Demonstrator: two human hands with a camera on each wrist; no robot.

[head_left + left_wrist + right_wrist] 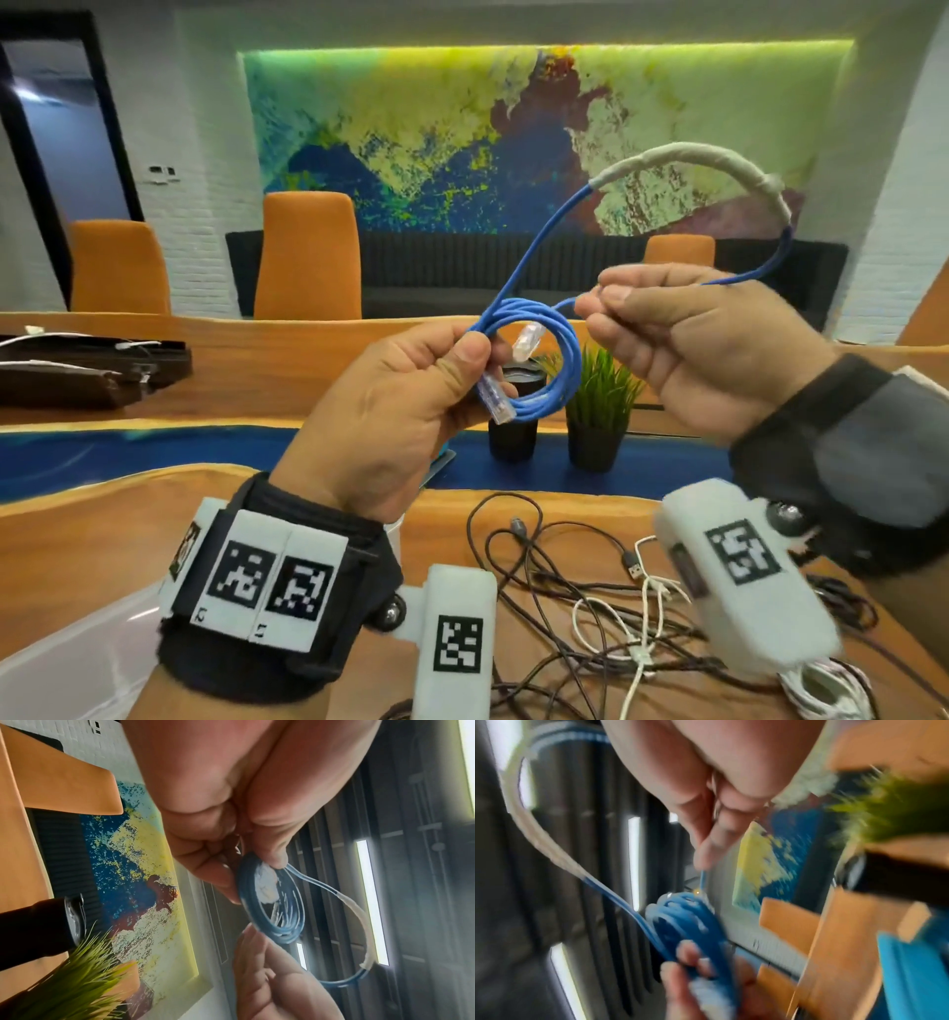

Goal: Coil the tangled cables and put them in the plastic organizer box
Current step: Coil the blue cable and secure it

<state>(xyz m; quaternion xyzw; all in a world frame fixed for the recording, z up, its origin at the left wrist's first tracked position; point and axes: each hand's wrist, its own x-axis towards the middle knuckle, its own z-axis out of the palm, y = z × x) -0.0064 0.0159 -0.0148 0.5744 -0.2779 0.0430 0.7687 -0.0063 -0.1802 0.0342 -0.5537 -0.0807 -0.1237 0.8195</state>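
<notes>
A blue network cable point(565, 360) is wound into a small coil held up in front of me. My left hand point(411, 390) pinches the coil's left side between thumb and fingers, with two clear plugs point(526, 342) beside the thumb. My right hand point(683, 334) pinches the loose strand just right of the coil. From there a big free loop with a white taped stretch point(719, 157) arches up and back down to the coil. In the left wrist view the coil point(272, 906) sits at my fingertips. The right wrist view is blurred; the coil point(687, 919) shows below my fingers.
A tangle of black and white cables point(590, 606) lies on the wooden table point(102, 539) below my hands. A clear plastic box point(61, 663) is at lower left. A dark cup point(513, 437) and a potted green plant point(601, 401) stand behind the coil. Orange chairs point(308, 257) line the far side.
</notes>
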